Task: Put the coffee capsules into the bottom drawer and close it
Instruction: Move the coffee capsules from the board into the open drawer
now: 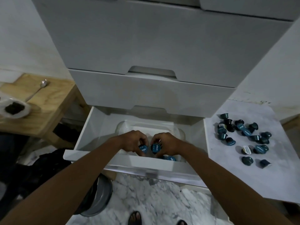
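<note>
Above the pulled-out bottom drawer [84,135], one blue capsule [143,148] is pinched by the left hand [133,141] and a second capsule [156,148] by the right hand [167,143], with their printed lids turned upward. Loose capsules [243,135] are scattered on the white surface [235,176] to the right, and marble floor [154,192] is seen below.

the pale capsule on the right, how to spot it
Find the white drawer unit, then the white surface right of its open bottom drawer. Among the capsules scattered there, the pale capsule near the front shows a white printed face; its neighbours are teal or dark.
</note>
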